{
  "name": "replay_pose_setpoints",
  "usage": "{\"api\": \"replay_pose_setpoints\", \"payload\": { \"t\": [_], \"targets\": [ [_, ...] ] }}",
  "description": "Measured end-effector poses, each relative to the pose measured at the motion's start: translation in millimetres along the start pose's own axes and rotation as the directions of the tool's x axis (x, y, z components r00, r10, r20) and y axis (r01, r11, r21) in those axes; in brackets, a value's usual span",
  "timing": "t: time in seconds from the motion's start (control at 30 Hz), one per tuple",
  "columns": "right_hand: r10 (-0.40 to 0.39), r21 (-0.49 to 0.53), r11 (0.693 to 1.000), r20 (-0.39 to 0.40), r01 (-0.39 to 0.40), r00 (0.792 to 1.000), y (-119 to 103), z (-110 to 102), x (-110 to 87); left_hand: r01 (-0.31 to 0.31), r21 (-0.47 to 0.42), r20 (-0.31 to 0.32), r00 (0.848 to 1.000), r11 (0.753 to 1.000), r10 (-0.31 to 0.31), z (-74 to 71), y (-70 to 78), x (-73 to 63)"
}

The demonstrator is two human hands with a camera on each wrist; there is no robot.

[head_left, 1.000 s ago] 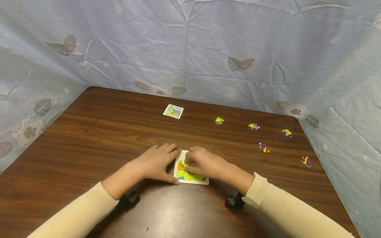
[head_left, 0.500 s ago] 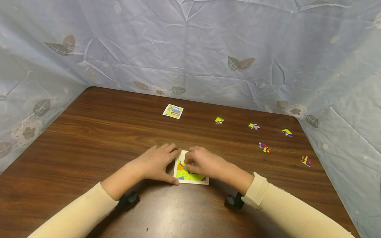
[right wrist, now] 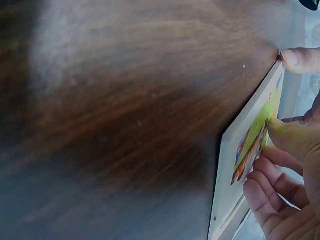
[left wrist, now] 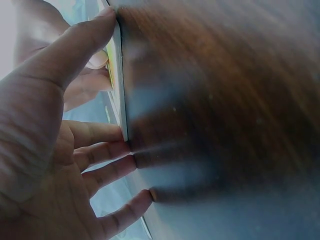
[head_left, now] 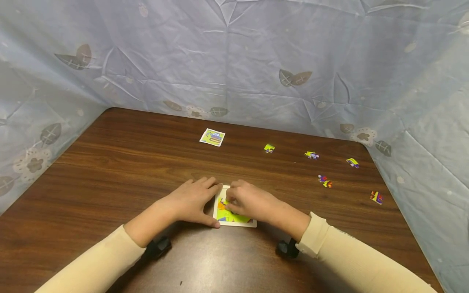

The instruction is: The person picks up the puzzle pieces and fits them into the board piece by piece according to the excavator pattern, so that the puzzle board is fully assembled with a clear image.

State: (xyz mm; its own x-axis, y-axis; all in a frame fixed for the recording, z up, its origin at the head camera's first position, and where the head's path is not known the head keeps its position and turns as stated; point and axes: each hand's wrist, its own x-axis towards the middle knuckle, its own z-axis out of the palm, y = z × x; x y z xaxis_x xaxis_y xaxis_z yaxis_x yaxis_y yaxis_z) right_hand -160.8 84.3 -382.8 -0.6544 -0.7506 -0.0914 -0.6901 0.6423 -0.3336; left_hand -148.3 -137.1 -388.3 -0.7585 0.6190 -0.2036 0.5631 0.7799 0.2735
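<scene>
A small jigsaw puzzle tray [head_left: 238,224] with a pale border lies on the table, partly filled with lime-green and orange pieces. My left hand [head_left: 194,200] spreads along its left side, thumb [left wrist: 95,37] at the near corner and index fingertip by the far corner. Over the tray, my right hand [head_left: 253,200] has its fingers bent down into the picture. Its thumb [right wrist: 285,132] and index finger pinch a puzzle piece [right wrist: 264,136] low at the tray's surface; the hand covers most of that piece in the head view.
Loose puzzle pieces lie to the right: a green one [head_left: 269,148], a green and lilac one [head_left: 312,155], a yellow one [head_left: 353,162], a purple and red pair [head_left: 325,181] and another [head_left: 376,197]. A picture card [head_left: 212,137] lies farther back. Patterned cloth [head_left: 227,61] surrounds the table.
The right thumb and fingers shift slightly over the tray. The left hand stays at the tray's side, and the loose pieces stay put.
</scene>
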Motion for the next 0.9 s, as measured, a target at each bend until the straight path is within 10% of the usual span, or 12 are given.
{"api": "replay_pose_setpoints", "payload": {
  "t": [0.9],
  "targets": [
    [-0.007,0.012,1.0,-0.011,0.007,1.0,-5.9,4.1,-15.4,0.013,0.01,-0.004,1.0,1.0,-0.013,1.2,4.3,3.5]
  ]
}}
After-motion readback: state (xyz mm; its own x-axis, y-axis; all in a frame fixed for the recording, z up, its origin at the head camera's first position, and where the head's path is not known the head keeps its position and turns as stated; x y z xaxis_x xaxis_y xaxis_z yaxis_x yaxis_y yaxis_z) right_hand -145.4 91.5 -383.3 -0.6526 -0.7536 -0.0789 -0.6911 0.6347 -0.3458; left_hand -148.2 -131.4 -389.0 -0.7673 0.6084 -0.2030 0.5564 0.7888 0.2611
